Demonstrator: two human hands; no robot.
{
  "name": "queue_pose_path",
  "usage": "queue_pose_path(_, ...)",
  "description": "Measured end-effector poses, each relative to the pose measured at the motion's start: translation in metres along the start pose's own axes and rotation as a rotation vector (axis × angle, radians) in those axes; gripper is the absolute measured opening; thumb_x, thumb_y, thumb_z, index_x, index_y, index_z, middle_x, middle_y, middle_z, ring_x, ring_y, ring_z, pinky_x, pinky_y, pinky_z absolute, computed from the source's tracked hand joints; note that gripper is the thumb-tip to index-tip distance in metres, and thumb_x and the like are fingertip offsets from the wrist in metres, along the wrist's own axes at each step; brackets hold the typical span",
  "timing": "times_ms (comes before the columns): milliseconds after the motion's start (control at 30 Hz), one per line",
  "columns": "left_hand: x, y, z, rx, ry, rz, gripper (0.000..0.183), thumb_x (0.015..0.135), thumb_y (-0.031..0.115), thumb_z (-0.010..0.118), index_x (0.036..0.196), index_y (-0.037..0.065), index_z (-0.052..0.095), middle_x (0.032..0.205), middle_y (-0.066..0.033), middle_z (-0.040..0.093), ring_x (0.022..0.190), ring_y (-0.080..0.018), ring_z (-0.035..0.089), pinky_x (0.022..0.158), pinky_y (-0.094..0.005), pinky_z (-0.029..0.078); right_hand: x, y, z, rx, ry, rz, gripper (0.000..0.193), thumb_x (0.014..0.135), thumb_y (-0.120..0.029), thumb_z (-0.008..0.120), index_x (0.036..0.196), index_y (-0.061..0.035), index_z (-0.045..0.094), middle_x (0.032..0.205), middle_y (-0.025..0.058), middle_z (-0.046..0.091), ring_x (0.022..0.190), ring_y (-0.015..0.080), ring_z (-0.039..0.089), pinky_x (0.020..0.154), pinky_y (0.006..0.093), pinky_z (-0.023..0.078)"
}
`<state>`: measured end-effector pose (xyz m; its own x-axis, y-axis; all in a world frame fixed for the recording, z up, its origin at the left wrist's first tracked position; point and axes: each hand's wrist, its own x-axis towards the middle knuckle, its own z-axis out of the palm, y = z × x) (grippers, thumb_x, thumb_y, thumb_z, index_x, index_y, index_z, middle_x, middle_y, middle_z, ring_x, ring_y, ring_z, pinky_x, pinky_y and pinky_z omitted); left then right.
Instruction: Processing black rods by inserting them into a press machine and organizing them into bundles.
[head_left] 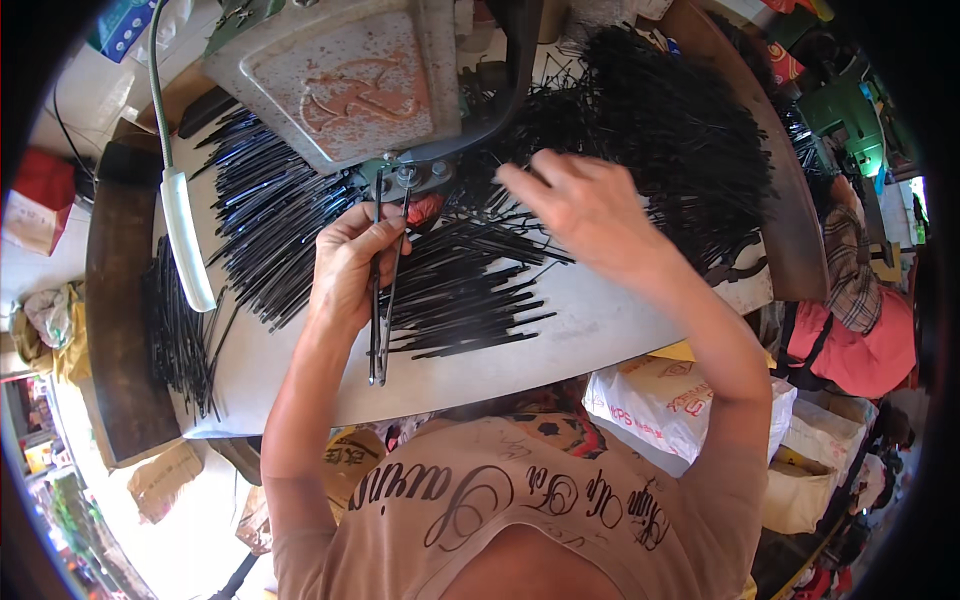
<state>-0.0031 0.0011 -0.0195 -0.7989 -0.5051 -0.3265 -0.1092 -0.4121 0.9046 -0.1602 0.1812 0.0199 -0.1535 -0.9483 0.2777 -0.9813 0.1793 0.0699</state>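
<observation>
Pinched in my left hand [348,252] are a few thin black rods [376,325], held roughly upright. Their upper ends reach the bolted metal head [418,178] of a machine [330,85] with a worn grey and rust-coloured cover. My right hand [580,210] hangs over the worktop to the right, slightly blurred, its thumb and forefinger apart and no held thing visible. Beside the machine head sits a small red object [424,209], partly hidden. Loose black rods [475,300] lie between my hands, near the front edge.
Rows of black rods [265,215] cover the left worktop [300,375]; a large tangled heap [690,130] fills the back right. A lamp [186,240] on a bendable neck stands left. Dark pliers [738,268] lie at right. White sacks [650,405] sit below the edge.
</observation>
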Motion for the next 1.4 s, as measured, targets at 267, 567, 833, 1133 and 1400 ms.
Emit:
queue_pose_path(267,-0.002,0.006,0.005,0.042,0.028,0.028,0.003,0.080,0.008,0.056,0.081,0.006,0.057,0.061,-0.0032,0.055,0.044,-0.0041,0.040,0.038,-0.0158,0.030,0.049,-0.024,0.064,1.276,-0.052,0.399,0.020,0.083,-0.018,0.057,0.079,0.0017,0.059,0.058,-0.0035,0.045,0.051,0.0049,0.039,0.045,0.0220,0.033)
queue_pose_path(567,0.001,0.006,0.005,0.047,0.030,0.017,0.003,0.080,0.007,0.057,0.080,0.005,0.057,0.061,-0.0035,0.055,0.043,-0.0038,0.040,0.037,-0.0158,0.029,0.055,-0.025,0.060,1.679,0.006,0.576,0.018,0.082,-0.014,0.057,0.070,-0.0005,0.057,0.054,-0.0040,0.040,0.046,0.0027,0.031,0.040,0.0196,0.024)
queue_pose_path(833,0.001,0.007,0.007,0.000,0.040,0.013,0.002,0.078,0.006,0.059,0.078,0.004,0.058,0.060,-0.0048,0.056,0.042,-0.0043,0.041,0.037,-0.0164,0.029,0.060,-0.028,0.059,1.701,0.023,0.495,0.018,0.083,-0.014,0.055,0.068,-0.0035,0.054,0.054,-0.0054,0.038,0.045,0.0017,0.030,0.040,0.0186,0.022)
queue_pose_path(1133,0.002,0.004,0.005,0.000,0.049,0.015,0.002,0.079,0.006,0.058,0.079,0.004,0.058,0.060,-0.0039,0.056,0.042,-0.0043,0.041,0.037,-0.0159,0.029,0.059,-0.030,0.061,1.684,-0.018,0.539,0.017,0.084,-0.014,0.054,0.070,-0.0029,0.055,0.055,-0.0051,0.038,0.045,0.0011,0.030,0.039,0.0188,0.022)
queue_pose_path(1400,-0.001,0.004,0.000,0.062,0.020,-0.012,0.008,0.081,0.010,0.057,0.076,0.004,0.057,0.061,-0.0042,0.056,0.041,-0.0047,0.041,0.036,-0.0169,0.028,0.051,-0.033,0.057,1.718,-0.100,0.692,0.020,0.084,-0.016,0.055,0.077,0.0016,0.057,0.059,-0.0002,0.048,0.043,0.0019,0.036,0.037,0.0169,0.025)
